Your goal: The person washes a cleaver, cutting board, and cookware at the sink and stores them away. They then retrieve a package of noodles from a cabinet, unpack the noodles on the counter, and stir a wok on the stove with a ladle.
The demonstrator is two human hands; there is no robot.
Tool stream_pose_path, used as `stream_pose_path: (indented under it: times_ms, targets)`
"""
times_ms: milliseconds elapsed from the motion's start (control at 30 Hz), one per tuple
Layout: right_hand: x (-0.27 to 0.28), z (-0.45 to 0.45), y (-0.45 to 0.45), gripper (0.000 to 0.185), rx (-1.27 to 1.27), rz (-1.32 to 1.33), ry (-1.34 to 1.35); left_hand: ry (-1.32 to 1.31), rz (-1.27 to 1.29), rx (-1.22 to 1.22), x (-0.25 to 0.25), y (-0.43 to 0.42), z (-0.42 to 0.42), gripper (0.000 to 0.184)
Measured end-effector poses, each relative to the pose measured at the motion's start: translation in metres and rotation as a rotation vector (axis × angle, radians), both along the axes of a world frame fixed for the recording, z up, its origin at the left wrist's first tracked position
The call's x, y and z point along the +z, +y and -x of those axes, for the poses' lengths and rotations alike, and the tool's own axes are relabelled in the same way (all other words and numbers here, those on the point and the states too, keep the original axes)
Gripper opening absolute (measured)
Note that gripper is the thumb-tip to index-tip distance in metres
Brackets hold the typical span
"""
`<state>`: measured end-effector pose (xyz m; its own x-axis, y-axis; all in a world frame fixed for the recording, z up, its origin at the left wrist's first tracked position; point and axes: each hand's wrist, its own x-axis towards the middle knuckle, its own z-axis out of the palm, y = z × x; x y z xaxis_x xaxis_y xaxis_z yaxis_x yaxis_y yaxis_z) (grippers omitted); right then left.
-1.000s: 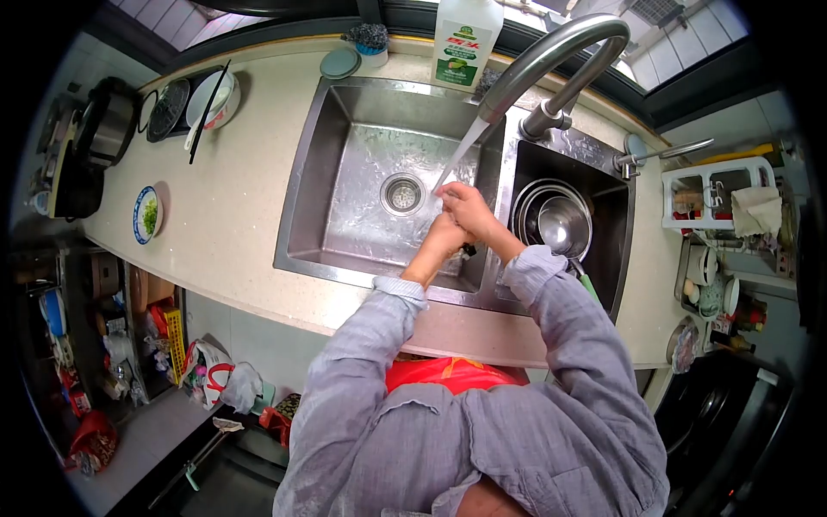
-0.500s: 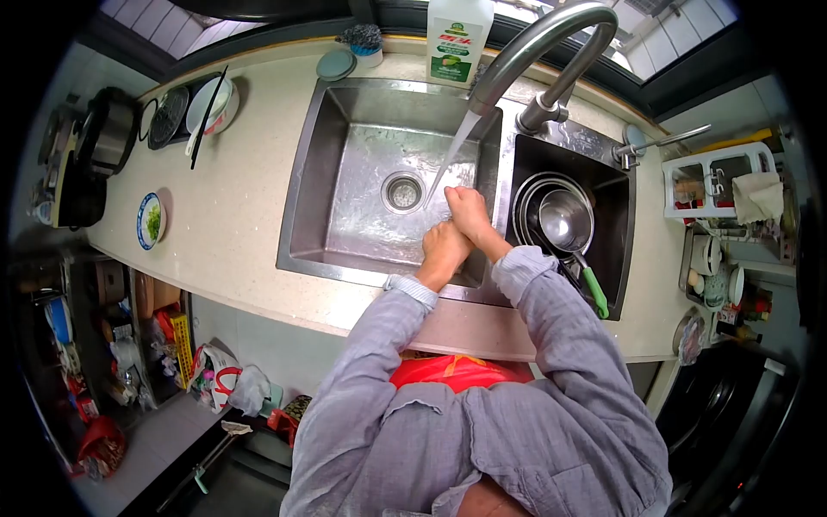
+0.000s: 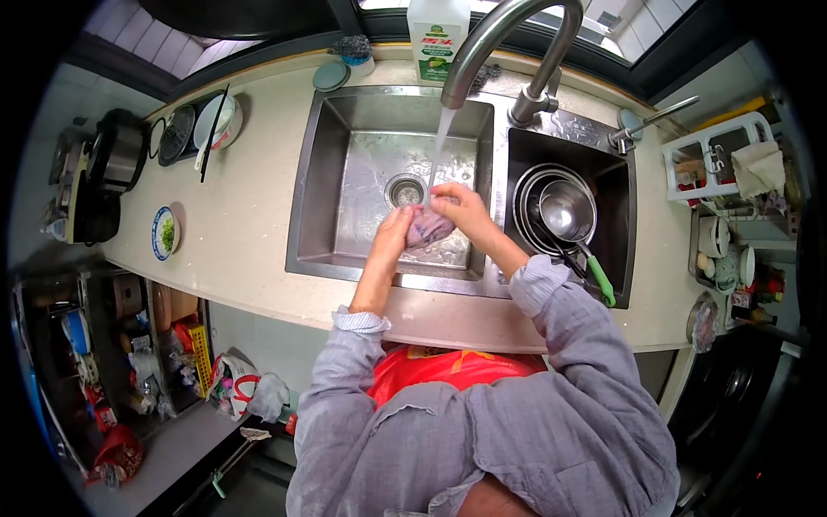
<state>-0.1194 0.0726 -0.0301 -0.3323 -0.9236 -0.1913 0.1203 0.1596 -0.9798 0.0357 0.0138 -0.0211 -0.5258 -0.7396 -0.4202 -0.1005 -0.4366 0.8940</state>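
A crumpled pinkish-purple dishcloth (image 3: 428, 227) is held between my two hands over the larger sink basin (image 3: 338, 194). My left hand (image 3: 394, 231) grips its left side with closed fingers. On the other side, my right hand (image 3: 460, 208) pinches the upper right part. A stream of running water (image 3: 442, 142) drops from the curved faucet (image 3: 517, 34) and reaches the cloth near my right fingers. The round drain (image 3: 405, 190) shows just beyond my left hand.
Nested metal bowls (image 3: 564, 211) and a green-handled utensil (image 3: 600, 280) sit in the smaller basin. Behind the sink stand a white bottle (image 3: 438, 43) and a scrubber (image 3: 356, 45). On the left counter are a bowl of chopped greens (image 3: 165, 233) and a bowl with chopsticks (image 3: 217, 121).
My hands were clasped together around something hidden; now they are apart, with the dishcloth showing between them. My left hand has moved left. The view has shifted slightly.
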Motion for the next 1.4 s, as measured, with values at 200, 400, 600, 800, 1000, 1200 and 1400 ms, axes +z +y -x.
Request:
stream_pose_path:
  times_ms: [200, 400, 600, 800, 1000, 1200, 1400]
  targets:
    - [0.018, -0.021, -0.006, 0.016, 0.389, 0.005, 0.076, -0.365, 0.925, 0.177, 0.035, -0.026, -0.044, 0.030]
    - [0.048, -0.040, -0.030, 0.028, 0.475, -0.016, 0.302, -0.161, 0.653, 0.243, 0.081, -0.032, -0.055, 0.025]
    - [0.056, -0.062, -0.063, 0.016, 0.359, 0.050, 0.852, -0.134, 0.598, 0.330, 0.113, -0.052, -0.096, 0.026]
    - [0.088, -0.098, -0.133, 0.010, 0.251, 0.133, 1.120, -0.280, 0.739, 0.483, 0.127, -0.093, -0.151, 0.028]
    - [0.122, -0.140, -0.178, 0.024, 0.108, 0.453, 0.889, -0.330, 1.004, 0.627, 0.132, -0.100, -0.199, 0.023]
    - [0.030, -0.135, -0.190, 0.029, 0.409, 0.253, 0.856, -0.650, 1.069, 0.303, 0.033, -0.058, -0.212, 0.015]
    - [0.030, -0.143, -0.210, 0.029, 0.384, 0.131, 0.888, -0.476, 0.697, 0.467, 0.006, -0.067, -0.217, 0.025]
